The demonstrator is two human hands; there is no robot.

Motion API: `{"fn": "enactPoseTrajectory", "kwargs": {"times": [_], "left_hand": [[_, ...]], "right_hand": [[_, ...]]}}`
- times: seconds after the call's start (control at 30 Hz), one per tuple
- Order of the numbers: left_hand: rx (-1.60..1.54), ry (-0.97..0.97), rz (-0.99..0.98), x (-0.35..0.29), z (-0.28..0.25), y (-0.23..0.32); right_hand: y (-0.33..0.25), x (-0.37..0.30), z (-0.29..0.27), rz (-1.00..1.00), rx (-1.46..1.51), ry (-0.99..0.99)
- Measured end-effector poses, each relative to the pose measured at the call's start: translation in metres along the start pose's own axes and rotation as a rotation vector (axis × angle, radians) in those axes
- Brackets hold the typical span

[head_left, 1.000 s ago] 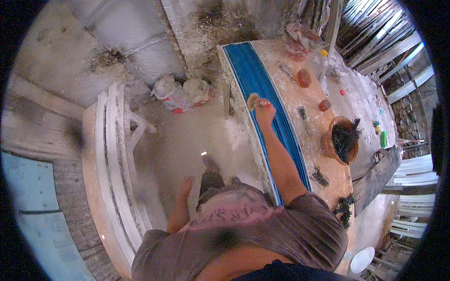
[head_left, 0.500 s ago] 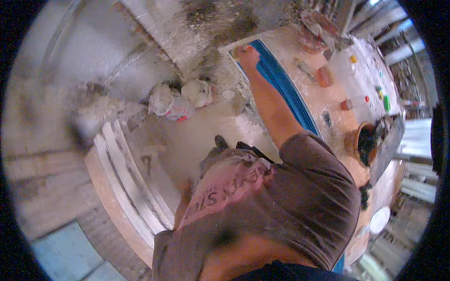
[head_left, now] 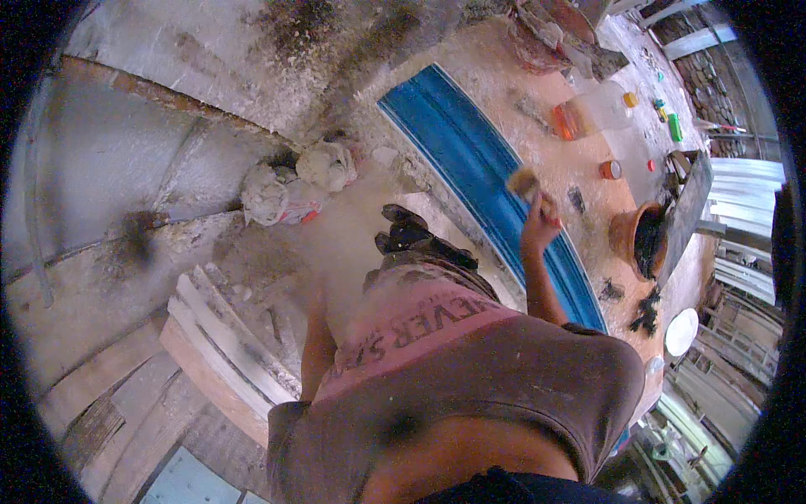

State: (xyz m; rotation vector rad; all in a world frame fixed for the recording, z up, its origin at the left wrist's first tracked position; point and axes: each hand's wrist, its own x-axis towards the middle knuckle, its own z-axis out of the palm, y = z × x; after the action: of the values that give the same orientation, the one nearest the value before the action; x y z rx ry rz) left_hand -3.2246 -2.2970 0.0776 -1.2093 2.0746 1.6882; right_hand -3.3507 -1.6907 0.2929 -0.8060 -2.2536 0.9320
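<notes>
Drawn back toward me, my right hand [head_left: 544, 225] grips a brush [head_left: 523, 181], blue panel [head_left: 457, 139] beneath it, seemingly brushing mid-length; my left hand [head_left: 316, 294] blurs, its grip I cannot tell.

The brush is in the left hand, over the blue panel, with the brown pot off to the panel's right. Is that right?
Not quite: the brush is in the right hand, as the head view shows. It is over the blue panel, with the brown pot off to the panel's right.
</notes>
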Motion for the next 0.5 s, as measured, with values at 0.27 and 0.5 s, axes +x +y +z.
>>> {"fn": "enactPoseTrajectory", "kwargs": {"times": [0.27, 0.5], "left_hand": [[0.736, -0.246, 0.85, 0.01, 0.072, 0.011], [0.285, -0.024, 0.446, -0.044, 0.089, 0.098]], "right_hand": [[-0.09, 0.046, 0.146, -0.242, 0.01, -0.166], [-0.177, 0.134, 0.343, -0.758, -0.127, -0.387]]}}
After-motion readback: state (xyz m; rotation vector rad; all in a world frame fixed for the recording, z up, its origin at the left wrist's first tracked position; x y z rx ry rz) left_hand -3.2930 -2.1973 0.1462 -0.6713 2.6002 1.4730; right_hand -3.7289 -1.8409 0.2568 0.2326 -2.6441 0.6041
